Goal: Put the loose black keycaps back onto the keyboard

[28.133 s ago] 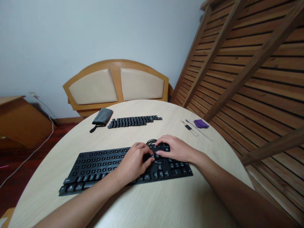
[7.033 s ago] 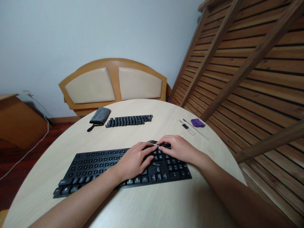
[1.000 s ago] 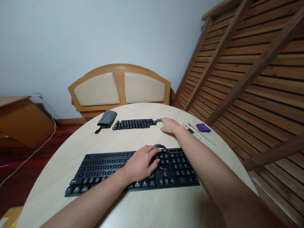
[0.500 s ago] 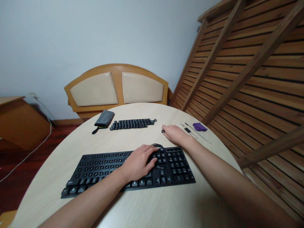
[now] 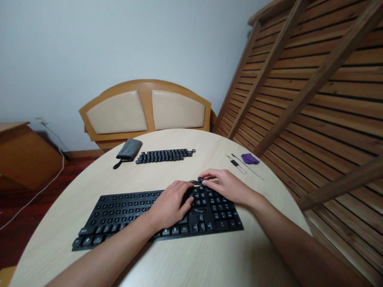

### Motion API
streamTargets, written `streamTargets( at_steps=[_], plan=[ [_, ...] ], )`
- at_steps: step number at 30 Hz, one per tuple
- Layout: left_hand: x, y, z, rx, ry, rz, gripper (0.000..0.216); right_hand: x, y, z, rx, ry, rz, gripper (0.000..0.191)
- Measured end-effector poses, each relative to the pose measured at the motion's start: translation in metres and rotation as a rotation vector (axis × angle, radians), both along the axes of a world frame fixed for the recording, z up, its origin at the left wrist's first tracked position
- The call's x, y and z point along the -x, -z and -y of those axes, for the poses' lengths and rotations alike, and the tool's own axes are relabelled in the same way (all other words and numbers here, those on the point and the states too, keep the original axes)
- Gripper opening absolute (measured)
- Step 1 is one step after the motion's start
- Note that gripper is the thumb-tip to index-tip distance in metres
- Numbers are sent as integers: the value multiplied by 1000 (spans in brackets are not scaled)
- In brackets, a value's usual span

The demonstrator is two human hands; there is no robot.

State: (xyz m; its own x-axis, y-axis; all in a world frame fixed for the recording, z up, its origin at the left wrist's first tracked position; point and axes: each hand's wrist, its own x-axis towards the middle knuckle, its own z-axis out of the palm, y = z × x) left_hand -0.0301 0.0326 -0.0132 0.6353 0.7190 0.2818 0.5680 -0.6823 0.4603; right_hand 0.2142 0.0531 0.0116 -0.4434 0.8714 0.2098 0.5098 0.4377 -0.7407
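Observation:
A black keyboard [image 5: 119,217] lies in front of me; much of its upper left area shows bare key sockets, while the bottom row and the right-hand blocks carry keys. My left hand [image 5: 172,203] rests across it right of the middle, thumb apart from the other fingers, with no object visible in it. Between thumb and fingertips, my right hand [image 5: 223,184] pinches a small black keycap [image 5: 200,179] above the keyboard's top edge, near the coiled cable. Loose black keycaps [image 5: 161,156] stand in staggered rows farther back on the table.
A round pale table [image 5: 191,263] carries everything. At the back left lies a dark grey pouch [image 5: 129,149]. To the right are a wire keycap puller [image 5: 235,162], a thin rod [image 5: 249,166] and a folded purple cloth [image 5: 249,158]. Wooden slats [image 5: 314,119] rise on the right.
My right hand has come back from the bare table beyond the keyboard to its top edge, bringing the keycap. The left hand stays on the keyboard.

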Motion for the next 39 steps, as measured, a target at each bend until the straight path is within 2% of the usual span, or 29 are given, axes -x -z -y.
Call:
streamTargets(
  at_steps=[3,9,17,29,39],
  plan=[
    [0,1,0,-10,-43,27,28,5,0,2,-8,-55,41,20],
    [-1,1,0,-9,-39,55,28,7,7,1,2,-91,55,19],
    [-1,3,0,-6,-39,51,30,10,21,-3,-91,-123,113,18],
    [-1,2,0,4,-52,34,28,18,15,3,-61,11,196,17],
    [-1,1,0,-1,-50,35,28,22,14,8,-131,37,280,19]
  ],
)
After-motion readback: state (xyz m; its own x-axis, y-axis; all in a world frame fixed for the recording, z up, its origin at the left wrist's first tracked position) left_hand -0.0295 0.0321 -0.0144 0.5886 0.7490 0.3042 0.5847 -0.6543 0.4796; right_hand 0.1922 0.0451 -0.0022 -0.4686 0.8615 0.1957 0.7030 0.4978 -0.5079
